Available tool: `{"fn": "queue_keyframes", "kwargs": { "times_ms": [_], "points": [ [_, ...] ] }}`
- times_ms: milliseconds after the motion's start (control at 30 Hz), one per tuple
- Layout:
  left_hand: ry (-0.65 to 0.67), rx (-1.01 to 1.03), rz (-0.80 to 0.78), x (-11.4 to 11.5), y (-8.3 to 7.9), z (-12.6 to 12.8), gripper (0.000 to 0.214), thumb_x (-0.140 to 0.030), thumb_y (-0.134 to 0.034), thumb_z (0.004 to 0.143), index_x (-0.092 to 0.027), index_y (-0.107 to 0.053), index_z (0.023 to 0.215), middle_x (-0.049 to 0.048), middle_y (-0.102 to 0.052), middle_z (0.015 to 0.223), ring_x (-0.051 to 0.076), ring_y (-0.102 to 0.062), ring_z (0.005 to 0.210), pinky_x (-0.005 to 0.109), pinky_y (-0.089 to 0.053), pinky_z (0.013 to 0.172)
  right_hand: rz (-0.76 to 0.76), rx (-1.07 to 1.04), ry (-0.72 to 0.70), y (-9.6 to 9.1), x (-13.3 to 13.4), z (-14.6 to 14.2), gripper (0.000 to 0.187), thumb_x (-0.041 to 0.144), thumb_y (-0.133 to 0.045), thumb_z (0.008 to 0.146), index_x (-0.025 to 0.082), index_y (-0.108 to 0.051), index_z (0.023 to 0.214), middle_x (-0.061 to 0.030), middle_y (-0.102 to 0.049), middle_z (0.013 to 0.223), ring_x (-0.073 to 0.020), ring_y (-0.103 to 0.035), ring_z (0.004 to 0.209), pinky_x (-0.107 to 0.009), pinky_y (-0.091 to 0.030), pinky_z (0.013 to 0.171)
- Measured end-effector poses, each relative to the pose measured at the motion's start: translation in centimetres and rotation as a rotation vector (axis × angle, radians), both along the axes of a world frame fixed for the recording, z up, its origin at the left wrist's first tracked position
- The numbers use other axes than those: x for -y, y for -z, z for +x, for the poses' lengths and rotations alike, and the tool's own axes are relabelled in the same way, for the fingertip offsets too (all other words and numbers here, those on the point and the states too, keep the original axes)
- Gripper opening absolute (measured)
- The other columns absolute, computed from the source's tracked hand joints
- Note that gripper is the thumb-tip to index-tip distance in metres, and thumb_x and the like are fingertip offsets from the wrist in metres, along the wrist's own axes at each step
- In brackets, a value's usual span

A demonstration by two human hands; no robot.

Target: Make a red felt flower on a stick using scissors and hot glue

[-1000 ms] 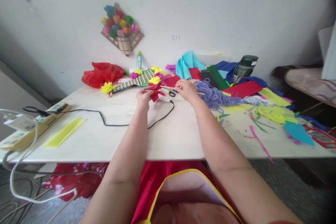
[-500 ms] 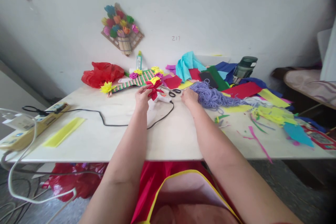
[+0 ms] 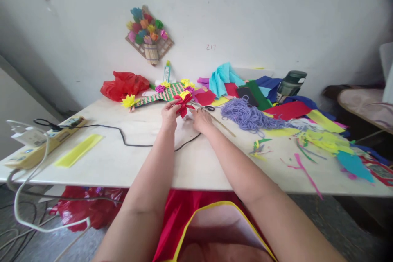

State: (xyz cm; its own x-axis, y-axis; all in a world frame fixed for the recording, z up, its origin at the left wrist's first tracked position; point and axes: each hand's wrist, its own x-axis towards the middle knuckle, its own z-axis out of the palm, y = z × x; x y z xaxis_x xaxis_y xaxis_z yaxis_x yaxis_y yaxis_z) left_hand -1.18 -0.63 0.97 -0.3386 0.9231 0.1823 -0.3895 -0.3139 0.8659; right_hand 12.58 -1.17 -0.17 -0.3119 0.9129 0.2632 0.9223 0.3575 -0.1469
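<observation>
A red, pointed-petalled paper flower (image 3: 184, 107) is above the white table (image 3: 202, 168), pinched by the left hand (image 3: 170, 114); the right hand (image 3: 202, 120) has moved leftward to the white, black-corded glue gun (image 3: 188, 116), apparently readying it; its grasp I cannot tell.

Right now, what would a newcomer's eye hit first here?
Probably the multicoloured flower bouquet on the wall, left of the handwritten "217". On the table, the tangled lilac yarn right of centre stands out, with crumpled cyan material behind it. Near the middle, a bright red flower sits in the left hand.
</observation>
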Motion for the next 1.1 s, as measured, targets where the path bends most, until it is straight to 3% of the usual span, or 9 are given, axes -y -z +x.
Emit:
{"fn": "queue_keyframes", "kwargs": {
  "times_ms": [200,367,467,600,700,800,900,967,1100],
  "points": [
    [-0.003,0.022,0.027,-0.3,0.4,-0.2,0.04,-0.023,-0.077,0.045,-0.016,-0.07,0.083,0.0017,-0.07,0.072,0.016,-0.066,0.065,0.031,-0.055,0.065,-0.045,0.063,0.057,0.3,0.1,-1.3,0.046,0.02,-0.043,0.097,0.01,-0.05,0.142,-0.0218,-0.063,0.132,-0.0296,-0.056,0.127,-0.039,-0.044,0.103],
    [-0.05,0.061,0.051,-0.4,0.3,-0.9,0.035,-0.021,-0.078,0.047,-0.017,-0.069,0.08,0.005,-0.072,0.076,0.02,-0.07,0.072,0.031,-0.056,0.066,0.021,0.034,0.094,-0.1,0.4,0.6,0.046,0.025,-0.054,0.091,0.014,-0.056,0.136,-0.0196,-0.069,0.122,-0.0298,-0.063,0.12,-0.039,-0.045,0.101],
    [-0.091,0.076,0.034,-0.5,0.2,-1.1,0.035,-0.02,-0.078,0.049,-0.017,-0.069,0.082,0.0058,-0.072,0.077,0.022,-0.071,0.075,0.032,-0.056,0.066,-0.048,0.027,0.194,-0.7,0.4,2.1,0.037,0.023,-0.056,0.089,0.02,-0.064,0.125,-0.0159,-0.074,0.112,-0.0279,-0.069,0.109,-0.036,-0.05,0.09],
    [-0.112,0.078,0.004,-0.5,0.3,-1.1,0.035,-0.018,-0.075,0.051,-0.017,-0.069,0.085,0.0061,-0.073,0.077,0.022,-0.072,0.076,0.032,-0.057,0.066,-0.032,-0.104,0.315,-1.4,-0.2,3.9,0.028,0.026,-0.054,0.089,0.023,-0.073,0.11,-0.0142,-0.076,0.109,-0.0295,-0.071,0.104,-0.038,-0.052,0.086],
    [-0.106,0.066,-0.009,-0.4,0.5,-0.8,0.034,-0.017,-0.074,0.051,-0.016,-0.069,0.085,0.0061,-0.072,0.076,0.021,-0.072,0.075,0.031,-0.056,0.066,-0.019,-0.323,0.372,-1.5,-0.9,5.1,0.028,0.036,-0.059,0.087,0.024,-0.074,0.106,-0.0127,-0.076,0.107,-0.0293,-0.071,0.104,-0.037,-0.053,0.086],
    [-0.098,0.036,-0.015,-0.2,0.6,-0.7,0.032,-0.017,-0.073,0.052,-0.015,-0.069,0.084,0.0063,-0.072,0.075,0.021,-0.071,0.074,0.031,-0.056,0.065,-0.053,-0.649,0.231,-1.3,-1.6,5.9,0.029,0.031,-0.067,0.077,0.019,-0.073,0.102,-0.007,-0.075,0.085,-0.0229,-0.071,0.081,-0.031,-0.053,0.073],
    [-0.101,0.014,-0.032,-0.2,0.7,-0.5,0.031,-0.016,-0.071,0.052,-0.015,-0.069,0.083,0.0055,-0.072,0.074,0.019,-0.069,0.069,0.031,-0.056,0.065,-0.142,-0.947,-0.01,-1.2,-1.7,6.2,0.013,0.027,-0.066,0.071,0.018,-0.066,0.08,0.0034,-0.057,0.054,-0.0141,-0.054,0.049,-0.026,-0.045,0.052],
    [-0.108,0.012,-0.044,-0.2,0.7,-0.5,0.03,-0.016,-0.07,0.052,-0.016,-0.069,0.082,0.0045,-0.071,0.071,0.018,-0.067,0.065,0.031,-0.056,0.063,-0.178,-1.067,-0.135,-1.2,-1.5,6.1,0.013,0.03,-0.067,0.069,0.02,-0.058,0.069,0.0062,-0.049,0.047,-0.0107,-0.044,0.043,-0.024,-0.039,0.045],
    [-0.106,-0.004,-0.046,-0.3,0.9,-0.4,0.029,-0.015,-0.071,0.051,-0.016,-0.069,0.081,0.0043,-0.071,0.07,0.017,-0.066,0.064,0.03,-0.056,0.063,-0.239,-1.129,-0.252,-1.7,-0.9,5.9,0.026,0.039,-0.075,0.062,0.019,-0.058,0.068,0.0049,-0.054,0.05,-0.0084,-0.042,0.039,-0.024,-0.034,0.039]
  ]
}}
